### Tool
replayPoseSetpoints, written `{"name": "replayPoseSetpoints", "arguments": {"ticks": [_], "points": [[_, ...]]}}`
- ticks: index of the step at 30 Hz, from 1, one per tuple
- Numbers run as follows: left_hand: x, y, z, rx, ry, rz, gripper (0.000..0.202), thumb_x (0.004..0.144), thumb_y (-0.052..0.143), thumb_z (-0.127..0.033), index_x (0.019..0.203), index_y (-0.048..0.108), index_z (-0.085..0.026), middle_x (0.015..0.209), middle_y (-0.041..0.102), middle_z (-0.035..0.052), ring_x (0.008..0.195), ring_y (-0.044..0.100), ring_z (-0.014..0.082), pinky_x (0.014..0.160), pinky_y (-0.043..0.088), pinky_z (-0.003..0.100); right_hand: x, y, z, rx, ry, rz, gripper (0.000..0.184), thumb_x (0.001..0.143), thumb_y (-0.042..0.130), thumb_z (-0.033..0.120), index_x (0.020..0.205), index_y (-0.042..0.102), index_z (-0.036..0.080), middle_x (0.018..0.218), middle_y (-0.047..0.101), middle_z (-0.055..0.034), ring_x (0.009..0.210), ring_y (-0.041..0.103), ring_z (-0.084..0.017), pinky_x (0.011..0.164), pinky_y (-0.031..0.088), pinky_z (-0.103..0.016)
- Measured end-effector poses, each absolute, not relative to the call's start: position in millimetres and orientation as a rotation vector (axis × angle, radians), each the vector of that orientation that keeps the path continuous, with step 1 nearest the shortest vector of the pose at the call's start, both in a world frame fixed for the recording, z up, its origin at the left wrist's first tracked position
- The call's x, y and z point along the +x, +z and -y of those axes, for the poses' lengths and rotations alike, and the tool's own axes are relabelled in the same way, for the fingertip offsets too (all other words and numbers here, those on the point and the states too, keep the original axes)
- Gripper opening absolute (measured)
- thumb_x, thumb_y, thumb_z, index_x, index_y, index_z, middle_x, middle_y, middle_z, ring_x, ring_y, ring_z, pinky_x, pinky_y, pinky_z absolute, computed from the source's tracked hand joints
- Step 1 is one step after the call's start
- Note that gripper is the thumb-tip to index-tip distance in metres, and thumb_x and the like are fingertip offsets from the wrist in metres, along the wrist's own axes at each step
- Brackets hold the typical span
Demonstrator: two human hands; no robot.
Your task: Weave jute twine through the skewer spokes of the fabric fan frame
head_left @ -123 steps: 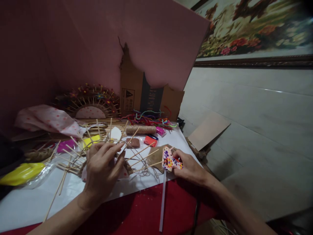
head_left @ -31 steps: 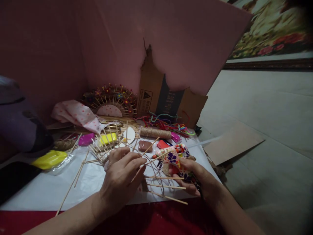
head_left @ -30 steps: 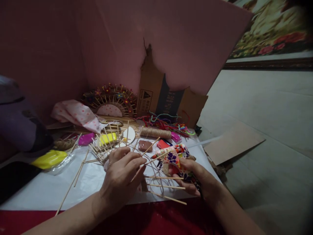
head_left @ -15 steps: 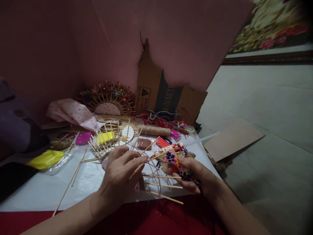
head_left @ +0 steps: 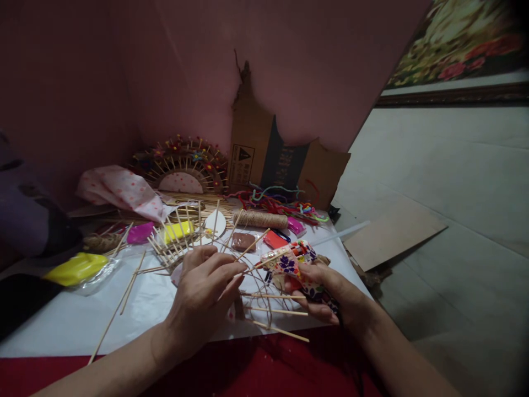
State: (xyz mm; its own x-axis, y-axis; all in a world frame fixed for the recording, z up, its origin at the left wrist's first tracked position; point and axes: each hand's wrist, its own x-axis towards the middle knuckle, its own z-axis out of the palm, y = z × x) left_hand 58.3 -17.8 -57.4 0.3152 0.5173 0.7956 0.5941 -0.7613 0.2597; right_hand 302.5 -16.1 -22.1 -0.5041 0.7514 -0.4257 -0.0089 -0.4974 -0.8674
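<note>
My right hand (head_left: pixel 326 295) grips a flower-patterned glue gun (head_left: pixel 289 262), its nozzle pointing left toward the sticks. A clear glue stick (head_left: pixel 343 234) juts from its back to the right. My left hand (head_left: pixel 204 295) rests with curled fingers on a radial frame of thin wooden sticks (head_left: pixel 264 298) and holds it down on the white sheet (head_left: pixel 61 328). Thin twine loops lie among the sticks under both hands.
A finished stick fan with coloured beads (head_left: pixel 182 162) leans at the back by a cardboard box (head_left: pixel 268 160). A twine spool (head_left: pixel 260 219), coloured yarn (head_left: pixel 281 204), clay blocks (head_left: pixel 243 241), a yellow bag (head_left: pixel 74 268) and dotted cloth (head_left: pixel 124 190) crowd the sheet. Loose cardboard (head_left: pixel 397 231) lies right.
The glue gun has been lifted from the table and turned, nozzle now toward the sticks. My left hand stays on the stick frame. The view shifted slightly.
</note>
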Motion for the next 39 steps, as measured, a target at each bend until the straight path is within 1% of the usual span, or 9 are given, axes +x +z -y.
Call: {"name": "replayPoseSetpoints", "arguments": {"ticks": [6,14,20,25,29,34,39], "points": [[58.6,-56.0,17.5,-2.457,-1.474,1.053,0.021,0.079,0.058,-0.011,0.096,0.057,-0.022,0.085,0.068,0.0004,0.075,0.061,0.0152,0.081,0.039,0.039,300.8,-23.9,15.9,-1.125,2.065,1.192,0.044,0.075,0.054,0.054,0.079,0.06,0.01,0.054,0.053,0.0031,0.028,0.031,0.0,0.025,0.021,-0.013],[57.3,-54.9,17.5,-2.436,-1.562,1.035,0.026,0.078,0.06,-0.011,0.1,0.055,-0.023,0.086,0.068,0.0012,0.076,0.062,0.0157,0.081,0.038,0.039,301.0,-40.9,12.1,-0.965,2.247,0.986,0.041,0.075,0.054,0.052,0.077,0.057,0.012,0.054,0.056,0.0021,0.026,0.025,0.001,0.023,0.015,-0.012],[59.6,-52.3,19.9,-2.419,-1.645,1.021,0.027,0.076,0.061,-0.009,0.099,0.056,-0.023,0.086,0.068,0.0,0.076,0.061,0.0152,0.082,0.039,0.039,300.3,-47.8,11.0,-0.828,2.348,0.899,0.045,0.076,0.055,0.054,0.08,0.059,0.01,0.052,0.058,0.0011,0.024,0.027,0.0,0.022,0.015,-0.011],[58.9,-54.2,21.4,-2.411,-1.677,1.029,0.029,0.076,0.061,-0.01,0.1,0.056,-0.025,0.086,0.068,-0.0011,0.077,0.061,0.0149,0.082,0.039,0.039,298.0,-50.0,11.2,-0.801,2.359,0.847,0.047,0.075,0.055,0.055,0.078,0.061,0.008,0.052,0.059,-0.0006,0.023,0.027,0.0,0.021,0.016,-0.011],[58.6,-53.9,21.9,-2.403,-1.669,1.018,0.029,0.076,0.061,-0.009,0.1,0.055,-0.024,0.086,0.068,-0.0006,0.077,0.061,0.0149,0.083,0.039,0.039,295.7,-51.4,13.5,-0.835,2.365,0.759,0.046,0.079,0.052,0.053,0.079,0.062,0.008,0.054,0.059,-0.0003,0.025,0.03,0.0,0.023,0.016,-0.01],[59.1,-54.0,21.0,-2.395,-1.678,0.999,0.028,0.076,0.061,-0.009,0.1,0.055,-0.023,0.088,0.068,0.0,0.077,0.061,0.0148,0.084,0.038,0.04,295.1,-55.7,12.3,-0.8,2.434,0.745,0.044,0.074,0.059,0.053,0.079,0.061,0.01,0.052,0.058,0.0015,0.024,0.028,0.0,0.022,0.015,-0.012],[58.6,-54.2,20.9,-2.396,-1.682,0.989,0.031,0.076,0.061,-0.01,0.102,0.054,-0.024,0.088,0.068,-0.0001,0.077,0.06,0.0154,0.083,0.039,0.04,296.2,-61.8,10.5,-0.742,2.418,0.788,0.045,0.078,0.052,0.055,0.077,0.058,0.011,0.051,0.057,0.002,0.023,0.025,0.0,0.021,0.013,-0.013]]}}
